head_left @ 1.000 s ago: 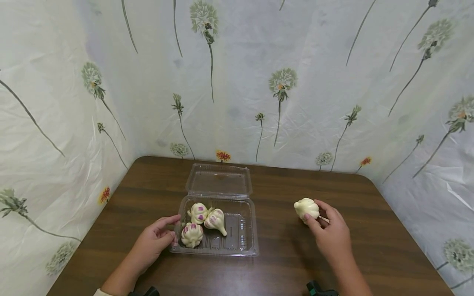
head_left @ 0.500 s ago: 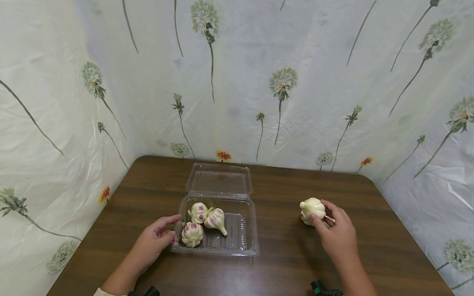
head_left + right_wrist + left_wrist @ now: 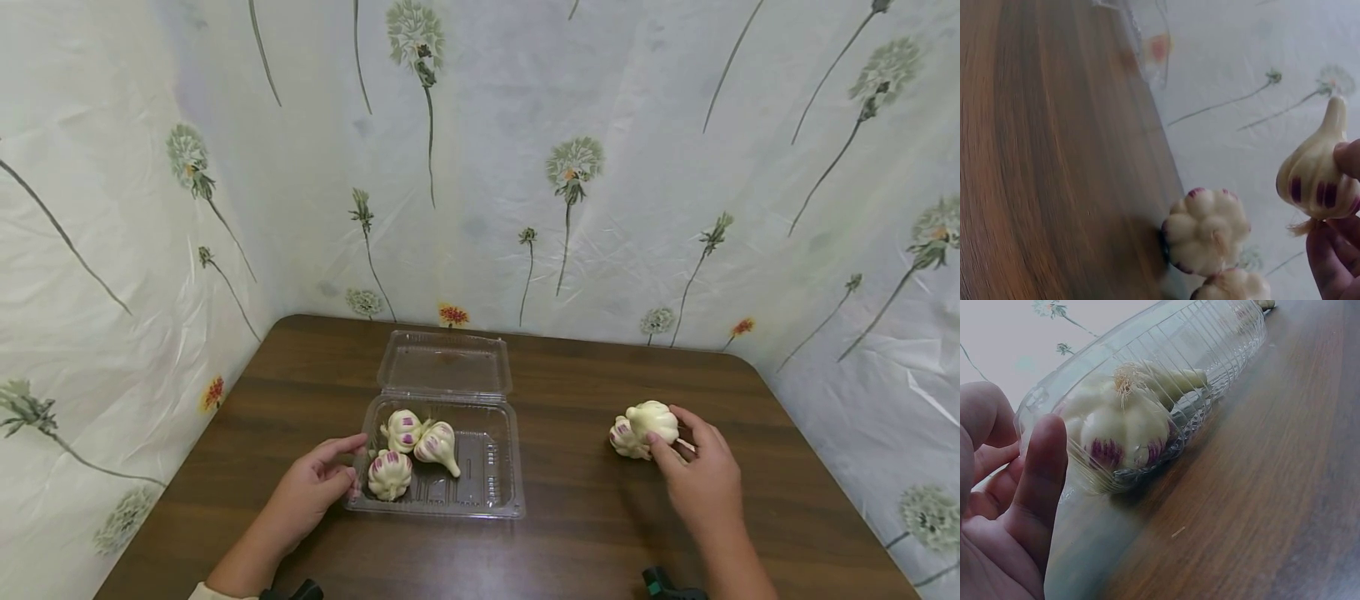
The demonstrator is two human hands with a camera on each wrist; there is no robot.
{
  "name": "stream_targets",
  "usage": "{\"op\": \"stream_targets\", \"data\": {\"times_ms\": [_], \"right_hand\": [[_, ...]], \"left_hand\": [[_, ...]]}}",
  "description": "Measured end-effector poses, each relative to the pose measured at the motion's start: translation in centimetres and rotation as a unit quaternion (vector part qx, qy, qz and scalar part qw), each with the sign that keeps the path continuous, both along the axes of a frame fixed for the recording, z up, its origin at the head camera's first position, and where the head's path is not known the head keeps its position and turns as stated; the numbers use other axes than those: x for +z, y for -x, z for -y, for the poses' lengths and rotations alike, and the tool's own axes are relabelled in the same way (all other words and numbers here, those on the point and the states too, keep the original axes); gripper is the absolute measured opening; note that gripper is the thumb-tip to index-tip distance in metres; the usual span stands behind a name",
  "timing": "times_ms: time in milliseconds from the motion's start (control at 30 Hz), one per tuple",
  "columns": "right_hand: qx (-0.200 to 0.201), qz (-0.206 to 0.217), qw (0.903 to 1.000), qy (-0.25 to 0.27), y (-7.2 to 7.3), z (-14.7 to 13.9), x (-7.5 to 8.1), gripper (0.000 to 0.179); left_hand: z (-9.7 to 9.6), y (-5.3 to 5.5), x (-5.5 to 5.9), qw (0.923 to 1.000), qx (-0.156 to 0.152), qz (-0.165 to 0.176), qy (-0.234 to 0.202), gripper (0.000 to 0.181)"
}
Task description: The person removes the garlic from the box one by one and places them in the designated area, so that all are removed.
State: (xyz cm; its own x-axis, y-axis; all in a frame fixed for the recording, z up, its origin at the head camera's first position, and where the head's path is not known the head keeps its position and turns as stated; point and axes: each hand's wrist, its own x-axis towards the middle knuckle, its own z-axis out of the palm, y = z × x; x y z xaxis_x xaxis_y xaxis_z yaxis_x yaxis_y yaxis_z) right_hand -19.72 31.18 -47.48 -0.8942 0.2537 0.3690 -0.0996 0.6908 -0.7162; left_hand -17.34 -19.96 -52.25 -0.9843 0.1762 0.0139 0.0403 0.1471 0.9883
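Note:
My right hand [image 3: 697, 467] pinches a garlic bulb [image 3: 652, 422] between thumb and fingers. In the right wrist view this garlic bulb [image 3: 1317, 172] has its stem upward, with purple marks and a tuft of roots below. Just left of it in the head view, another garlic bulb [image 3: 626, 437] is partly hidden. Two more bulbs show in the right wrist view, one garlic bulb [image 3: 1207, 230] above a cut-off garlic bulb [image 3: 1233, 286]. My left hand [image 3: 311, 483] holds the left edge of a clear plastic container [image 3: 480, 510], thumb near the wall.
Three garlic bulbs [image 3: 389, 476] lie in the left part of the container. Its hinged lid [image 3: 444, 364] is folded back flat on the brown wooden table [image 3: 555, 533]. Flower-printed cloth [image 3: 480, 167] surrounds the table at the back and sides.
My right hand has moved right with the held garlic bulb, bringing another bulb into view on its left. My left hand and the container have stayed in place.

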Motion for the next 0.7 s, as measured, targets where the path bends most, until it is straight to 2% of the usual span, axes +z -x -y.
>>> {"op": "stream_targets", "data": {"times_ms": [367, 700], "right_hand": [[-0.029, 0.009, 0.9994, -0.014, 0.0, -1.7, -0.3, 0.058], [-0.067, 0.016, 0.9976, 0.007, -0.2, -3.1, -0.3, 0.059]], "left_hand": [[0.2, 0.2, -0.2, 1.0000, 0.001, -0.004, -0.008, 0.047], [0.0, 0.2, -0.2, 1.0000, 0.003, -0.006, -0.006, 0.047]]}}
